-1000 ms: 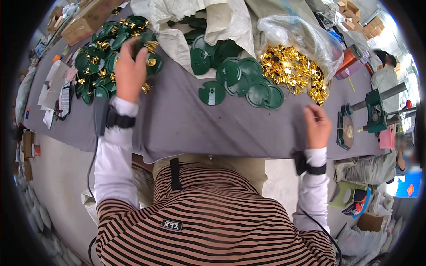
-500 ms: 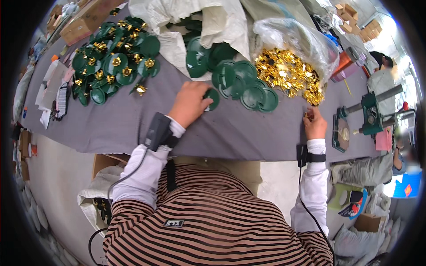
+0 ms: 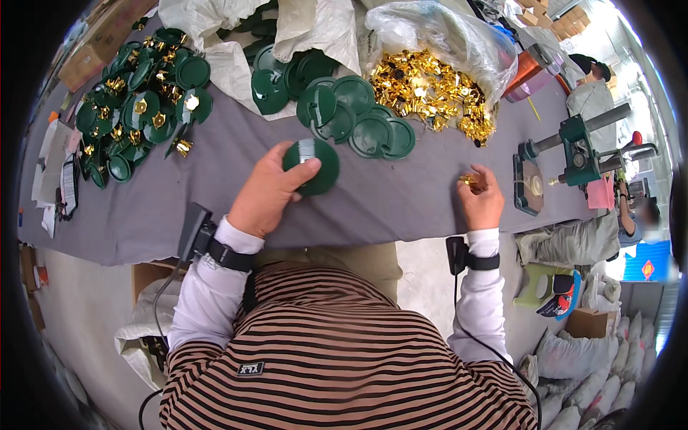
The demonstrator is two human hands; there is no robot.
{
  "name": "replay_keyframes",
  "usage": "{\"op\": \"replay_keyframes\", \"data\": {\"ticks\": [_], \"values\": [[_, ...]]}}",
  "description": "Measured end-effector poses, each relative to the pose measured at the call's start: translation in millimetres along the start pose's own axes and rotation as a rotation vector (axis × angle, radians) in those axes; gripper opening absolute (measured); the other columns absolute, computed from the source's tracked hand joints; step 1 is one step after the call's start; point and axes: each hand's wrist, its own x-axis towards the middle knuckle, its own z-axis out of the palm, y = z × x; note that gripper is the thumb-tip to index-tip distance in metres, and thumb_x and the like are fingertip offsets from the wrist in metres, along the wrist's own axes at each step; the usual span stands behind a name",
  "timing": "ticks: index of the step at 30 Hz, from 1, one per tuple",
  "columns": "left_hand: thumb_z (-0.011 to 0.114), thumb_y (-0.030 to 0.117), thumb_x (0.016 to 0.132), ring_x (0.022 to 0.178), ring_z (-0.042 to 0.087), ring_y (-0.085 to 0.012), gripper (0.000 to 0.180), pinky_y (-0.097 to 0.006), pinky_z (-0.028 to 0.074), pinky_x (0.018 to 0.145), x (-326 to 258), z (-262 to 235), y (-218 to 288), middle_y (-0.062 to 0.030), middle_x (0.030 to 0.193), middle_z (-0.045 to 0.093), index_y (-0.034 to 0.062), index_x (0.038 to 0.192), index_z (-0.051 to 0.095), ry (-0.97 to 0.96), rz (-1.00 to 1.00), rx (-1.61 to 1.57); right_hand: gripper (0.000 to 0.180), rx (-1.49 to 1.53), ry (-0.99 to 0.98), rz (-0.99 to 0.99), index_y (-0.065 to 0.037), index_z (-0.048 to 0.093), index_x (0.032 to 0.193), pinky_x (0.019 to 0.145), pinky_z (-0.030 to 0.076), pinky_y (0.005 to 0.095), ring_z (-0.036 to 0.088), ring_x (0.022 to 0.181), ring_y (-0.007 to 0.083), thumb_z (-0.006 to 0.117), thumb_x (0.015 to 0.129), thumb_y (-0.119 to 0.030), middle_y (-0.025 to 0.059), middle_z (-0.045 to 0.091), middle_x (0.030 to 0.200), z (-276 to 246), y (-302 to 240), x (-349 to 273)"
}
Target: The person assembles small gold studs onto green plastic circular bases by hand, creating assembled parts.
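Note:
My left hand (image 3: 269, 188) is closed on a round green disc (image 3: 320, 168), thumb on top, held over the grey cloth near me. Between the fingertips of my right hand (image 3: 481, 199) is a small shiny gold piece (image 3: 469, 180), partly covered by the fingers. Beyond the left hand lie several loose green discs (image 3: 371, 135), overlapping at the mouth of a white woven sack (image 3: 322, 32). A heap of gold pieces (image 3: 430, 89) spills from a clear plastic bag (image 3: 448, 32) beyond my right hand. At the far left sits a pile of green discs with gold pieces attached (image 3: 140, 107).
A green hand press (image 3: 577, 150) stands on the right side of the grey-covered table (image 3: 401, 197). Behind it is a red and pink container (image 3: 527, 72). Papers (image 3: 54, 161) lie at the left edge. Another person (image 3: 634, 218) is at the far right.
My left hand has lifted a green disc off the cloth and brought it nearer to me. The right hand still pinches its gold piece, now turned more upward. The whole view has shifted.

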Motion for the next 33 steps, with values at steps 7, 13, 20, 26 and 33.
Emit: {"op": "replay_keyframes", "data": {"ticks": [7,13,20,26,33], "values": [[0.057,0.017,0.094,0.085,0.056,-0.0052,0.029,-0.019,0.044,0.063,-11,46,-11,0.0003,0.104,0.062,0.0054,0.120,0.050,-0.125,0.044,-0.267,0.025,0.664,-0.095,-0.411,-0.003,0.070,0.097,0.075,0.054,0.0283,0.068,0.087,0.0191,0.076,0.073,0.000,0.0115,0.070,0.101,25,-110,-52],[0.053,0.010,0.095,0.079,0.056,-0.0058,0.024,-0.022,0.045,0.061,-23,60,-25,-0.0010,0.097,0.061,0.0036,0.118,0.049,-0.089,0.162,-0.042,0.022,0.565,-0.006,-0.558,-0.003,0.070,0.093,0.074,0.054,0.0304,0.068,0.085,0.0253,0.075,0.072,0.001,0.0131,0.069,0.099,39,-130,-59],[0.050,0.005,0.093,0.058,0.054,-0.0088,0.027,-0.025,0.045,0.053,-31,69,-24,-0.0051,0.084,0.060,0.0005,0.119,0.047,0.038,0.406,0.301,0.024,0.741,-0.042,-0.443,-0.001,0.070,0.095,0.072,0.055,0.0297,0.068,0.085,0.0247,0.075,0.072,0.002,0.0134,0.069,0.101,42,-122,-69],[0.049,0.004,0.091,0.074,0.057,-0.0276,0.029,-0.037,0.046,0.064,-32,68,-29,-0.0167,0.091,0.061,-0.0001,0.119,0.047,0.005,0.365,0.237,0.024,0.715,-0.022,-0.427,-0.001,0.069,0.096,0.071,0.055,0.0281,0.069,0.085,0.0229,0.075,0.073,0.003,0.0146,0.069,0.100,43,-125,-66],[0.048,-0.001,0.086,0.099,0.060,-0.0427,0.039,-0.045,0.050,0.080,-42,72,-17,-0.0244,0.109,0.061,-0.0010,0.125,0.047,0.044,0.472,0.477,0.022,0.712,0.005,-0.398,-0.001,0.069,0.096,0.070,0.054,0.0272,0.069,0.082,0.0194,0.075,0.076,0.001,0.0124,0.071,0.095,52,-125,-75]]}}
